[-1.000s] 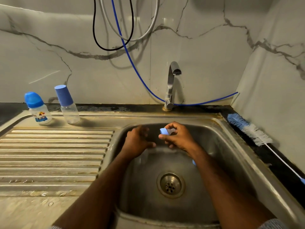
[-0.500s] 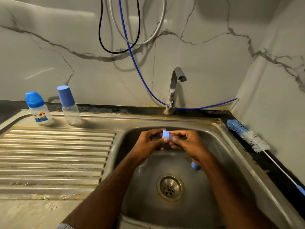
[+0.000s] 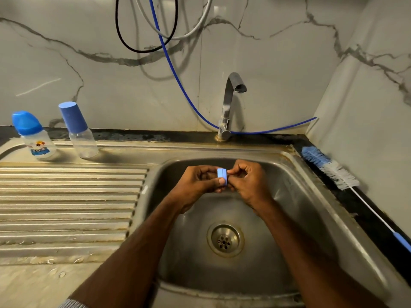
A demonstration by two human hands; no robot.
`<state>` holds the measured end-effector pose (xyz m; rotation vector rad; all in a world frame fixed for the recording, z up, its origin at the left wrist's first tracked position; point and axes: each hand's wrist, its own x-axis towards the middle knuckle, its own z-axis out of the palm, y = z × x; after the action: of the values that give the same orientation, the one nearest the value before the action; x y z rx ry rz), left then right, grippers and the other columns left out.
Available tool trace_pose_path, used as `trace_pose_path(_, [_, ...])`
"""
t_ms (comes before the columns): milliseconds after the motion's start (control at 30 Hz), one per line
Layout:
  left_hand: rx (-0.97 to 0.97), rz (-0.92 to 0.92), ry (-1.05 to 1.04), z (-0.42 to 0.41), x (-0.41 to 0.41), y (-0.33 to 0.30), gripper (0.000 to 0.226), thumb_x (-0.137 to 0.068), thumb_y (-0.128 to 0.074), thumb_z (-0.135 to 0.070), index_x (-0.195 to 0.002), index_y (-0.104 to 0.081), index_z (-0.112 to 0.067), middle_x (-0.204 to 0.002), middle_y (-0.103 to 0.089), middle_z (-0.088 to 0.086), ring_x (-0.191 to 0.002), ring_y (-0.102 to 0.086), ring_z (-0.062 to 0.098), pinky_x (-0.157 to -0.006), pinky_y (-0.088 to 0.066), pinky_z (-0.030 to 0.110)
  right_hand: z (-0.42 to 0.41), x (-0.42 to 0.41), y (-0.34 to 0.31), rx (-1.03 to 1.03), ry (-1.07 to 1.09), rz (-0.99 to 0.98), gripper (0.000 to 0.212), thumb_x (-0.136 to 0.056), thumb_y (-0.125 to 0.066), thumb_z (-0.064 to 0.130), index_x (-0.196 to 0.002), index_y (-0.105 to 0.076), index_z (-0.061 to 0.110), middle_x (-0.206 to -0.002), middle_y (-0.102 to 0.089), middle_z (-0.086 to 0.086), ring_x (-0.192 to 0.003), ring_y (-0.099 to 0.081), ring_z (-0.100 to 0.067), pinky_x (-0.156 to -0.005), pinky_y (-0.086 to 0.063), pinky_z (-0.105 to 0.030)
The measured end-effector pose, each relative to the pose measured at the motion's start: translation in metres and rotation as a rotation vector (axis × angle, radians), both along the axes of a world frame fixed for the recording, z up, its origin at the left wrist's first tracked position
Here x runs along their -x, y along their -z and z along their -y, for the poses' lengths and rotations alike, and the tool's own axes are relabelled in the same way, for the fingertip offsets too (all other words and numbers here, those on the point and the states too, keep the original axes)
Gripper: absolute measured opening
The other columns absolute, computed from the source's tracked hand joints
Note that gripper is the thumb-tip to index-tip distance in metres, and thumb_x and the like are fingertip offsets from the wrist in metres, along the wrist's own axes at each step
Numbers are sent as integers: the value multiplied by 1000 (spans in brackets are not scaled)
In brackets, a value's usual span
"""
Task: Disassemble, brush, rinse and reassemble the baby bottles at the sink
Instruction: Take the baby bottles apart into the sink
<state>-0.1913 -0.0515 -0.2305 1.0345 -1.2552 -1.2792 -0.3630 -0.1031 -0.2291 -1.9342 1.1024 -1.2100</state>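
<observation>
Blue collar ring [image 3: 222, 176] on edge, axis sideways, pinched by left hand [image 3: 200, 182], right hand [image 3: 249, 183]

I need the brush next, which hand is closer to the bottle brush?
Right. The right hand is over the sink, nearer the bottle brush on the right counter; the left hand sits farther left.

Both forearms reach fwd; left hand [image 3: 195, 182] & right hand [image 3: 249, 183] meet, fingers curled, pinching a small blue ring [image 3: 222, 176].

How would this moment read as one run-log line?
stage: disassembly | left hand: pinches blue ring | right hand: pinches ring over sink | tap: no water visible
</observation>
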Motion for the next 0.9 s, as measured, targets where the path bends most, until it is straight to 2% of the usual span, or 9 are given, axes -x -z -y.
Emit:
trace_pose_path(167, [51,13,-94,1,3,-1,36,-87,-72,-7,-123,-65,-2,-104,-76,14,-99,-74,27,-86,-60,34,-1,-2,-4,-85,-7,55,14,-81,-73,-7,-78,-71,6,-77,-70,-3,-72,-70,-20,-61,-60,-27])
trace_pose_path(267, [99,15,-168,3,4,-2,38,-86,-73,-4,-123,-66,-1,-105,-77,12,-99,-74,25,-89,-60,34,-3,1,-9,-327,-105,230,15,-88,-68,-4,-85,-74,8,-94,-74,-13,-86,-74,-25,-75,-61,-33])
trace_pose_path(333, [134,88,-199,3,4,1,39,-83,-77,-6,-121,-67,-4,-105,-77,8,-98,-74,22,-90,-60,35,-5,5,-9,-463,-119,294,12,-91,-67,-1,-90,-75,7,-100,-75,-13,-91,-74,-25,-79,-61,-36])
trace_pose_path(433, [160,195,-200,3,6,4,42,-82,-80,-10,-122,-68,-7,-105,-77,6,-98,-74,19,-92,-59,37,-5,8,-9,-514,-83,327,14,-88,-69,-1,-93,-76,9,-92,-77,-12,-83,-72,-22,-73,-58,-32])
trace_pose_path(567, [157,222,-182,5,7,5,44,-81,-81,-10,-122,-67,-7,-105,-77,5,-98,-74,17,-93,-59,36,-5,9,-13,-514,-53,367,13,-87,-71,-1,-91,-70,11,-81,-73,-9,-73,-68,-18,-65,-55,-28])
trace_pose_path(667, [167,305,-206,5,7,8,45,-78,-84,-13,-120,-69,-11,-104,-77,0,-96,-74,11,-93,-59,34,-6,6,-8,-574,-6,323,12,-85,-72,-2,-88,-66,8,-78,-71,-13,-72,-67,-21,-63,-53,-29])
trace_pose_path(733, [178,308,-222,4,8,8,45,-76,-85,-14,-118,-71,-13,-103,-77,-1,-95,-74,11,-91,-59,31,-6,5,-6,-579,13,304,13,-86,-71,-2,-85,-67,10,-78,-71,-14,-73,-67,-22,-62,-53,-29])
trace_pose_path(900, [187,245,-228,5,7,6,43,-79,-82,-11,-120,-69,-13,-105,-77,0,-97,-74,11,-90,-58,26,-4,5,-6,-656,-74,449,10,-90,-66,-1,-90,-70,8,-81,-73,-10,-72,-67,-17,-67,-56,-27])
